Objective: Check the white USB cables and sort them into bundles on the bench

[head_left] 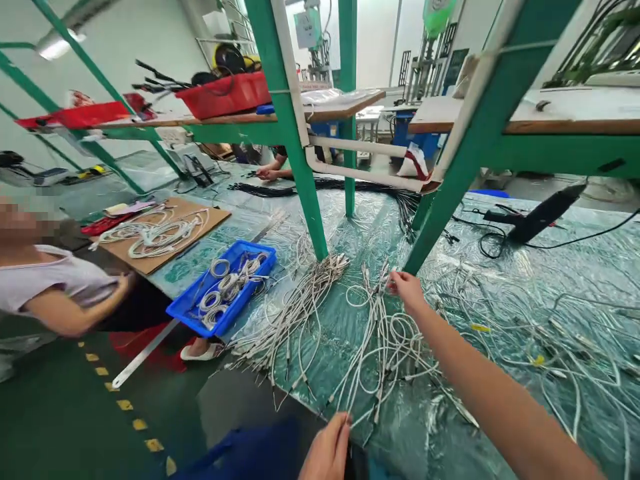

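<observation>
**Two Hands on One Cable Bundle**

The right hand [406,291] pinched the far ends of a loose white cable bundle [385,347] on the worktop [373,230]. The left hand [327,455] was closed round its near ends at the front edge, so the bundle stretched between them. A second bundle [295,310] lay just left. One blue tray [195,321] held coiled cables, too overlapped to count.

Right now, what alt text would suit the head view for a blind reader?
A person's right hand and left hand grip opposite ends of a bundle of white cables on a plastic-covered green table. A blue tray of coiled cables lies left, near another person.
</observation>
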`<state>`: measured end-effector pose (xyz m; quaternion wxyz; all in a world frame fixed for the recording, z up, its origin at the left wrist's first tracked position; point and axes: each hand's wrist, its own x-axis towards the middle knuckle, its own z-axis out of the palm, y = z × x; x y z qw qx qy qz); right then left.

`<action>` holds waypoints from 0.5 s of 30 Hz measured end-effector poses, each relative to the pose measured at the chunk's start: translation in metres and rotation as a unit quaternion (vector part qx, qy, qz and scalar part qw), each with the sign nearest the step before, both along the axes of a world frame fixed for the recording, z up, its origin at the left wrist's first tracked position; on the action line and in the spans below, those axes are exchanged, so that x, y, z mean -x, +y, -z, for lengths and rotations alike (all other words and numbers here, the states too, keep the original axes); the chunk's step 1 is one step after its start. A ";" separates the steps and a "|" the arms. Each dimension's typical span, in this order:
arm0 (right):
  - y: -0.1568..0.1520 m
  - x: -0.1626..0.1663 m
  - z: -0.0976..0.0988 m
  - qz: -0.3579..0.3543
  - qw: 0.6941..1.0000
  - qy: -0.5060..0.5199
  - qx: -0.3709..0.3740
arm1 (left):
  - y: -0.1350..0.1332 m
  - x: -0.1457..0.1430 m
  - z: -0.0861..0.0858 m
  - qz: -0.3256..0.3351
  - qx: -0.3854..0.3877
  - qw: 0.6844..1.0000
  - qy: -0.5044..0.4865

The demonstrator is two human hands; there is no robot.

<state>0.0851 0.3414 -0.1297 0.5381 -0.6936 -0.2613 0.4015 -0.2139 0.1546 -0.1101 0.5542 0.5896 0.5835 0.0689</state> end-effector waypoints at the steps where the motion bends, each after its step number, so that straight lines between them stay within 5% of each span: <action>1: 0.011 -0.003 0.002 0.015 1.000 -0.025 0.005 | 0.021 -0.003 0.008 0.009 -0.016 1.000 -0.016; 4: 0.007 0.004 0.013 0.013 0.993 -0.109 0.039 | 0.062 -0.010 0.029 0.026 -0.029 0.998 -0.040; 9: -0.059 0.067 0.039 -0.122 0.964 -0.212 0.107 | 0.091 -0.007 0.046 0.034 0.014 0.996 -0.084; 12: -0.067 0.098 0.049 -0.147 0.941 -0.263 0.152 | 0.107 -0.008 0.041 -0.013 0.020 0.988 -0.154; 15: -0.041 0.108 0.052 -0.125 0.921 -0.311 0.198 | 0.127 -0.015 0.024 -0.087 0.050 0.967 -0.233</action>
